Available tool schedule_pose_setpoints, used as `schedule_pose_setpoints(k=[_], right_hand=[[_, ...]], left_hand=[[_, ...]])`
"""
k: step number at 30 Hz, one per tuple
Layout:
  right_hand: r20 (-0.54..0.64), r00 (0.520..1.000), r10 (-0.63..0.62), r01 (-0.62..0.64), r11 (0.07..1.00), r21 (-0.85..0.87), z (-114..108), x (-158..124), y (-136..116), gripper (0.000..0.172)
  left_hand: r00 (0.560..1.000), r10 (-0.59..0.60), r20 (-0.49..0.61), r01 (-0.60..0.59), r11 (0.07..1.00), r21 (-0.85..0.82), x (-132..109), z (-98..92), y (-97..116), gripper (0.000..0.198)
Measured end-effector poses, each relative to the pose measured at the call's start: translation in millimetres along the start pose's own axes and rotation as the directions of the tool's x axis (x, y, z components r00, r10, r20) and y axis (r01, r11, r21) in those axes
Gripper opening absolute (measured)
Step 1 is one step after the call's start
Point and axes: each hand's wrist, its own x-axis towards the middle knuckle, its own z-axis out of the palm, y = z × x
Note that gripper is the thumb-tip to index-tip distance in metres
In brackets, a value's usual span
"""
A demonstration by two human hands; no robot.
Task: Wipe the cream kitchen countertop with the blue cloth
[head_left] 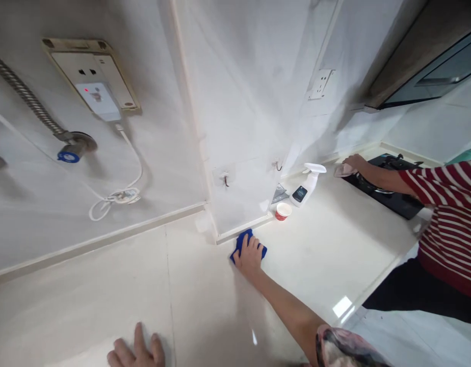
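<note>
My right hand presses a blue cloth onto the cream stone countertop, close to the foot of the tiled wall. At the bottom of the view, my left hand rests flat on the same countertop, fingers apart and holding nothing. A white spray bottle and a small red-and-white paper cup stand beyond the cloth, out of reach of neither hand's fingers but not touching them.
A co-worker in a red-striped top holds a pinkish cloth above a black gas hob. A grey packet leans by the bottle. On the wall are a power socket, a metal hose and small hooks.
</note>
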Motion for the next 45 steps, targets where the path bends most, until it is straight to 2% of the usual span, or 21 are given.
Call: schedule_pose_setpoints(k=[3, 5, 7, 8, 9, 10, 12, 14, 16, 20, 25, 29, 32, 35, 38, 42, 45], right_hand=[[0.1, 0.972, -0.214, 0.205, 0.974, 0.093, -8.0, -29.1, -17.8, 0.077], [0.111, 0.905, -0.411, 0.386, 0.901, 0.197, -13.2, -46.9, -19.9, 0.074], [0.11, 0.808, -0.579, 0.531, 0.796, 0.292, -16.7, -59.0, -9.2, 0.071], [0.115, 0.77, -0.628, 0.569, 0.757, 0.322, -17.7, -62.2, 0.8, 0.069], [0.122, 0.753, -0.647, 0.582, 0.741, 0.335, -18.2, -63.4, 13.3, 0.067], [0.125, 0.762, -0.635, 0.571, 0.751, 0.33, -18.5, -62.9, 27.5, 0.067], [0.11, 0.835, -0.539, 0.496, 0.825, 0.27, -18.1, -58.3, 56.6, 0.069], [0.059, 0.908, -0.415, 0.396, 0.896, 0.201, -16.1, -51.0, 81.1, 0.071], [-0.026, 0.944, -0.328, 0.326, 0.923, 0.206, -11.9, -42.9, 97.1, 0.068], [-0.194, 0.957, -0.214, 0.268, 0.906, 0.327, -1.1, -21.9, 109.4, 0.055], [-0.337, 0.934, -0.119, 0.257, 0.88, 0.399, -4.0, 22.7, 115.2, 0.056], [-0.477, 0.869, -0.134, 0.359, 0.833, 0.421, -1.4, 56.4, 104.2, 0.059], [-0.494, 0.859, -0.136, 0.359, 0.848, 0.391, 17.0, 61.1, 82.0, 0.062], [-0.492, 0.866, -0.091, 0.287, 0.897, 0.337, 37.6, 50.1, 57.3, 0.066], [-0.465, 0.883, -0.066, 0.218, 0.934, 0.282, 48.6, 36.1, 35.1, 0.069], [-0.416, 0.9, -0.128, 0.251, 0.934, 0.256, 51.9, 17.5, 3.6, 0.07], [-0.374, 0.913, -0.165, 0.275, 0.924, 0.265, 52.3, 1.7, -22.4, 0.072]], left_hand=[[1.0, -0.009, -0.011, 0.008, 1.0, -0.01, -0.4, 7.8, -8.6, 0.087], [1.0, 0.004, -0.024, -0.004, 1.0, -0.01, 0.1, 14.1, -16.7, 0.084], [1.0, 0.0, -0.023, 0.0, 1.0, -0.012, 1.2, 19.3, -24.1, 0.081], [1.0, -0.006, -0.017, 0.006, 1.0, -0.014, 1.6, 21.2, -26.9, 0.08], [1.0, -0.014, -0.012, 0.014, 1.0, -0.017, 1.8, 22.4, -28.8, 0.08], [1.0, -0.019, -0.01, 0.018, 1.0, -0.02, 1.7, 23.0, -30.0, 0.079], [1.0, -0.018, -0.018, 0.017, 1.0, -0.023, 0.8, 22.6, -30.3, 0.078], [1.0, -0.012, -0.028, 0.011, 1.0, -0.025, -0.5, 21.2, -28.9, 0.078], [0.999, -0.018, -0.028, 0.018, 1.0, -0.026, -1.4, 19.8, -27.3, 0.08], [0.999, -0.04, -0.017, 0.039, 0.999, -0.034, -1.1, 19.6, -26.1, 0.082], [0.999, -0.055, -0.002, 0.055, 0.997, -0.046, -0.2, 22.9, -28.5, 0.081], [0.998, -0.057, -0.004, 0.057, 0.998, -0.04, -1.1, 28.3, -32.6, 0.076], [0.998, -0.061, -0.016, 0.06, 0.998, -0.035, -2.1, 33.2, -36.2, 0.072], [0.998, -0.067, -0.005, 0.067, 0.998, -0.019, -3.2, 34.0, -35.9, 0.071], [0.998, -0.061, -0.005, 0.06, 0.998, -0.027, -4.3, 29.3, -29.9, 0.07], [0.998, -0.061, -0.003, 0.061, 0.998, -0.024, -5.6, 24.4, -22.9, 0.069], [0.999, -0.049, -0.003, 0.049, 0.999, -0.016, -7.1, 28.0, -24.2, 0.067]])
